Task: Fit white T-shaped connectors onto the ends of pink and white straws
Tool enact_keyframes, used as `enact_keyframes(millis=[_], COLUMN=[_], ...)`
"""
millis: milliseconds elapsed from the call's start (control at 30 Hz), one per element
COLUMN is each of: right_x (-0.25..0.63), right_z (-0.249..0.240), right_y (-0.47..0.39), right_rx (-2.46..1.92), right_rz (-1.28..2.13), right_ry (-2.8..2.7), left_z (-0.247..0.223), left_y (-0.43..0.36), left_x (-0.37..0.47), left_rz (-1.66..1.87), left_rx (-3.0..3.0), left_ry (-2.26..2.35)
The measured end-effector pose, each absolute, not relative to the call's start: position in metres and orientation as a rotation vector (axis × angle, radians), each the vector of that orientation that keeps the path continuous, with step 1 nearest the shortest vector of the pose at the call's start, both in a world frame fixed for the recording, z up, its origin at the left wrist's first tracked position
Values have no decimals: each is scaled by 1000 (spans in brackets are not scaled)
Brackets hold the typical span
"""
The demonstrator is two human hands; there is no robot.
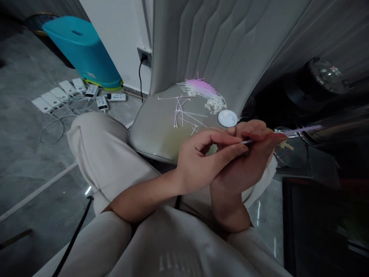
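In front of the grey chair, my left hand (198,161) pinches the pale end of a thin pink-purple stick (307,129) between thumb and fingers. My right hand (245,165) is closed around the same stick, which runs out past its fingertips to the right. On the seat lies a fanned pile of similar thin pink and white sticks (203,87). Small white pieces (215,105) are heaped at the pile's near end. A round white dish (227,118) sits just beyond my hands. Several loose sticks (180,111), some with small end pieces, lie to the left.
The grey padded chair (141,134) stands between my knees. Left of it are a turquoise bin (77,50), several white boxes with cables (56,96) on the floor, and a wall socket (144,56) with a black plug. Dark shiny objects and a clear container (300,159) stand at right.
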State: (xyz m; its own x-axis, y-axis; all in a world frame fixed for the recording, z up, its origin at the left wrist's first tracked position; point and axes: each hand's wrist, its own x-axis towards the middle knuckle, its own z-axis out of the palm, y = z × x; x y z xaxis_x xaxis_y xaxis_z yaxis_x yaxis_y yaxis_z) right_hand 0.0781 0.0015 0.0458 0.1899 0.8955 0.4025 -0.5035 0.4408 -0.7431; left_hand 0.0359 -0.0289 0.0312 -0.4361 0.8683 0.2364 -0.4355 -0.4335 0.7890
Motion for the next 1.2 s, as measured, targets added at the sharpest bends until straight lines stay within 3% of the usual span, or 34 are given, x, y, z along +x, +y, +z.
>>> enact_keyframes(millis=[1200], right_x=[79], right_z=[46], right_y=[1], right_rx=[-521], right_rz=[1009], right_ry=[-982], left_z=[32], left_y=[-27], left_x=[35], left_rz=[1939], left_rx=[844], left_ry=[784])
